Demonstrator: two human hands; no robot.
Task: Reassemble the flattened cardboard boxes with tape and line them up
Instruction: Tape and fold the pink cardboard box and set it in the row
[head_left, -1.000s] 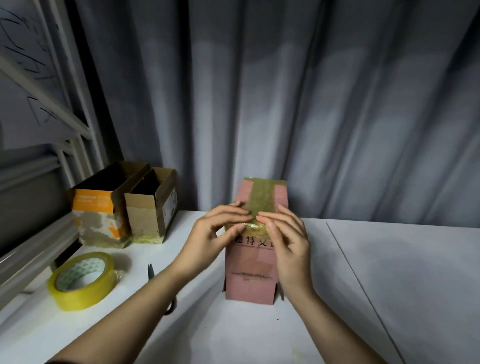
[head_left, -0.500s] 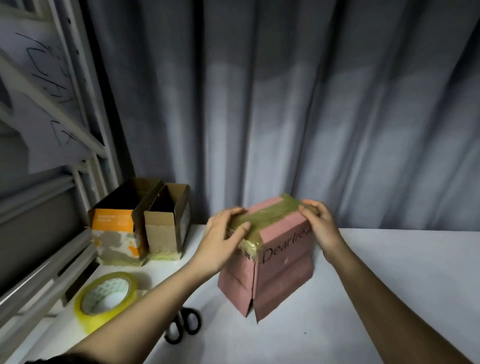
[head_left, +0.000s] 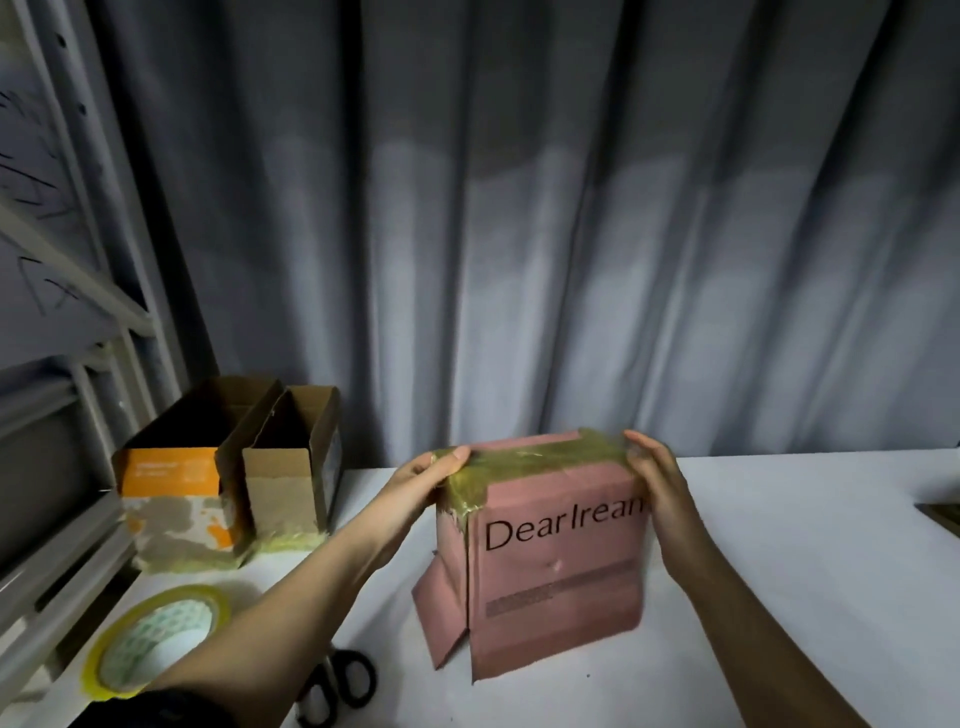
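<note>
Pink box (head_left: 550, 561): it stands on the white table (head_left: 779, 571) in front of me, flaps hanging open at the bottom, its taped end on top. Black lettering reads "DearIrean" across the side facing me.
Tape strip (head_left: 524, 460): yellowish, it runs along the top of the pink box and folds down over the left corner, wrinkled there.
My left hand (head_left: 415, 483): it grips the box's upper left corner, thumb lying flat on the tape on top, the other fingers curled round the left side, mostly hidden from me.
My right hand (head_left: 654, 483): it holds the upper right edge, fingers close together and bent over the top where the tape ends, palm against the right side. I cannot tell where my thumb lies.
Orange box (head_left: 171, 499): assembled, open at the top, at the back left of the table beside the metal rack (head_left: 78, 364).
Brown box (head_left: 291, 483): also open at the top, touching the orange box on its right, well left of the pink box.
Tape roll (head_left: 156, 639): lying flat near the table's left front, just left of my left forearm.
Scissors (head_left: 343, 680): black handles show under my left forearm, close to the roll.
Curtain (head_left: 571, 234): grey folds hang behind the table.
</note>
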